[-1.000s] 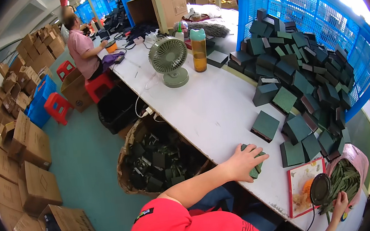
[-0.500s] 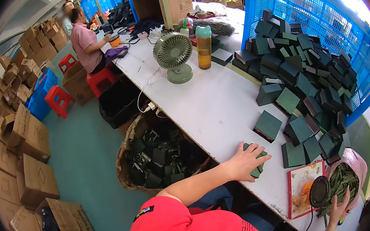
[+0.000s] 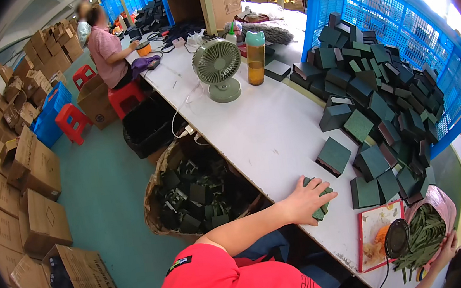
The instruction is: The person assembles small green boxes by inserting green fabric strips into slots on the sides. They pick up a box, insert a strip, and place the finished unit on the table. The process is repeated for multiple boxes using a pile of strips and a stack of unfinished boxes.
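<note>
My left hand (image 3: 308, 202) is curled over a small dark green box (image 3: 322, 211) at the near edge of the white table. The fingers cover most of that box. Another green box (image 3: 334, 156) lies just beyond it. At the lower right, my right hand (image 3: 447, 249) is at the side of a pink bag (image 3: 442, 206), its fingers closed on the bag's edge. Dark green strips (image 3: 426, 234) fill the bag and spill from its mouth. Beside them a round black disc with a cord (image 3: 397, 238) stands over a red-rimmed tray (image 3: 366, 242).
Many green boxes (image 3: 369, 104) pile out of a tipped blue crate (image 3: 384, 7) on the right. A fan (image 3: 217, 66) and a bottle (image 3: 256, 60) stand farther back on the table (image 3: 240, 131). Below its left edge sits a carton of dark pieces (image 3: 155, 199). A co-worker (image 3: 105, 50) sits at the far left.
My right hand has moved right, off the green strips, to the side of the pink bag. My left hand stays on the green box.
</note>
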The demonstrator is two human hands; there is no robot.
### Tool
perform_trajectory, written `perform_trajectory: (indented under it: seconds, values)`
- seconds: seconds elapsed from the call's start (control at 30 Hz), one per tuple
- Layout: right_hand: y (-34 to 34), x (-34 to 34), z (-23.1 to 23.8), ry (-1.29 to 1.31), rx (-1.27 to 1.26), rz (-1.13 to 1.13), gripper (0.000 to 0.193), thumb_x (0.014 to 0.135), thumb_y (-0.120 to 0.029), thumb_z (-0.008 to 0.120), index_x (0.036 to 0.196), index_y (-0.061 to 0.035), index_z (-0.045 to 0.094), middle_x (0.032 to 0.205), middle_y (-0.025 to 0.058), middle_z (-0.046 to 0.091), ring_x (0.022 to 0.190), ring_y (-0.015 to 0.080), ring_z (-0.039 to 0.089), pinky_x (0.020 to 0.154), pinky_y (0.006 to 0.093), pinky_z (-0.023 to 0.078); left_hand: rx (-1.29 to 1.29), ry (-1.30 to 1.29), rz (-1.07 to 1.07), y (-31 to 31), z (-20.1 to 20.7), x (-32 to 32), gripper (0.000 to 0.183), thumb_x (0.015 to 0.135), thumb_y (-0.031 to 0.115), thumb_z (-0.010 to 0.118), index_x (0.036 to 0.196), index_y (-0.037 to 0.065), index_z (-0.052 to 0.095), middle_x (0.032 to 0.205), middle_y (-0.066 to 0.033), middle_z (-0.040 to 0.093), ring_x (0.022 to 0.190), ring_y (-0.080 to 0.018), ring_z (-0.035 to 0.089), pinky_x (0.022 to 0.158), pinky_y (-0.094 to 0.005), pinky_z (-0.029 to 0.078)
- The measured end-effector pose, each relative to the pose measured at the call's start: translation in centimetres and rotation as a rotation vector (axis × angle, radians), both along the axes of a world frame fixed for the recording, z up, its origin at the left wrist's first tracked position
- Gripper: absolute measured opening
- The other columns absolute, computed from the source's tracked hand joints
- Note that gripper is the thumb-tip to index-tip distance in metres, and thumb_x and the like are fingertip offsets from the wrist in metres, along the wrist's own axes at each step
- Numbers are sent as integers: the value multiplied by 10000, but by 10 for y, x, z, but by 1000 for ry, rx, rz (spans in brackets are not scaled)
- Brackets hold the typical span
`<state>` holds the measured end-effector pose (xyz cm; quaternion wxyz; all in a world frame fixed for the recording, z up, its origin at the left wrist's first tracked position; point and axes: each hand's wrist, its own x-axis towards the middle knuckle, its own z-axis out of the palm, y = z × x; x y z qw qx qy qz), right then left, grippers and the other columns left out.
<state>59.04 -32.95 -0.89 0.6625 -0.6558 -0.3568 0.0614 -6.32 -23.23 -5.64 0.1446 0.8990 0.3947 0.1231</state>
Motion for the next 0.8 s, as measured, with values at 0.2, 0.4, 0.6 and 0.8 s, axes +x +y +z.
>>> perform_trajectory:
  seconds: [0.2,0.4,0.6,0.8]
  values:
    - [-31,34,23,-75,-280,-123,261,1017,-185,577,1234,-56,644,720,-49,569,486,9,431,416,181,302,-5,11,-15,8,1,2,998,648,360,883,1493,177,386,1479,-163,402,1391,-377,356,1058,-682,319]
    - [-12,-105,60,124,-182,186,203,988,-154,590,1146,-38,645,814,23,632,627,96,570,561,243,476,4,-58,-50,12,8,7,922,628,294,883,1435,128,469,1468,-210,417,1371,-414,370,1117,-534,303]
    - [-33,-110,63,-5,-471,46,250,949,-109,626,1166,10,666,966,80,725,696,114,695,558,232,518,-29,-25,-27,1,23,23,935,605,240,901,1430,109,480,1472,-166,407,1369,-375,347,1128,-546,264]
    - [-17,-109,30,119,-524,30,307,896,-240,735,1110,-22,707,925,42,734,607,95,684,486,215,472,-27,-8,-17,0,21,20,950,604,234,903,1439,112,468,1488,-162,388,1379,-373,335,1126,-548,264]
